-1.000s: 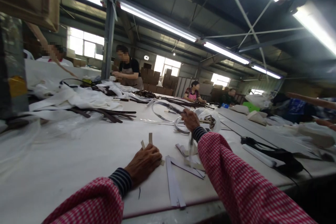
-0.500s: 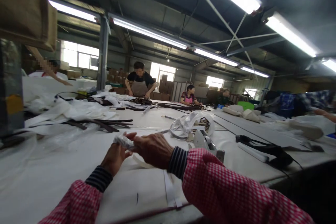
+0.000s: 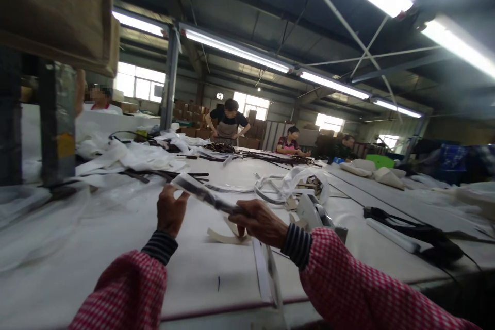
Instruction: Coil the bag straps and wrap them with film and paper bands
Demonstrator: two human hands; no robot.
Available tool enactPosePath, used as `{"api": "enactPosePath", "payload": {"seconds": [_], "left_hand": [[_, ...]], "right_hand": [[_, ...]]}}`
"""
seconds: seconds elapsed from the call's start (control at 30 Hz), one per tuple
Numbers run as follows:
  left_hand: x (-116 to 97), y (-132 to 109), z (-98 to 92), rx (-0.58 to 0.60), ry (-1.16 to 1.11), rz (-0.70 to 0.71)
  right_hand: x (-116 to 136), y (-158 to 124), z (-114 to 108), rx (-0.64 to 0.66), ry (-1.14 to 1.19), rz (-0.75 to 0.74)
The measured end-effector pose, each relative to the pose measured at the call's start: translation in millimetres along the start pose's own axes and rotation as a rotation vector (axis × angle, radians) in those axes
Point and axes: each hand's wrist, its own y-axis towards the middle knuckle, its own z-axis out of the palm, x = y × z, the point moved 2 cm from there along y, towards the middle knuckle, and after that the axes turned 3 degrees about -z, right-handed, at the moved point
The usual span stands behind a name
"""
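My right hand [image 3: 261, 220] is closed on the near end of a long, narrow strip in clear plastic wrap [image 3: 209, 197], slightly blurred. The strip slants up and leftward above the table. By its far end is my left hand [image 3: 170, 212], thumb and fingers apart; whether they touch the strip is hard to make out. Under my right hand lies a curved beige strip [image 3: 222, 238]. A pale band [image 3: 263, 270] runs toward the table's front edge. A grey-white device like a tape dispenser [image 3: 315, 211] stands beyond my right wrist.
Past the dispenser lies a clear plastic bag [image 3: 305, 180] with beige pieces. White wrapping [image 3: 131, 157] and dark strips [image 3: 266, 157] cover the far table. At right are a black strapped item [image 3: 417, 229] and a white roll [image 3: 392, 235]. Co-workers [image 3: 228, 121] stand or sit beyond.
The hands have moved apart, and the wrapped strip, bunched between them before, now stretches out long. My left hand has loosened around it. The view has shifted left.
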Motion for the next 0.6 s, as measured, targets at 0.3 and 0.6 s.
{"api": "enactPosePath", "payload": {"seconds": [0.3, 0.6], "left_hand": [[-48.0, -46.4, -19.3, 0.191, -0.034, -0.035], [-104.4, -189.3, -65.9, 0.683, -0.586, -0.387]], "right_hand": [[30.1, -41.4, 9.2, -0.087, 0.374, 0.036], [64.4, -29.0, 56.4, -0.435, 0.843, -0.089]]}}
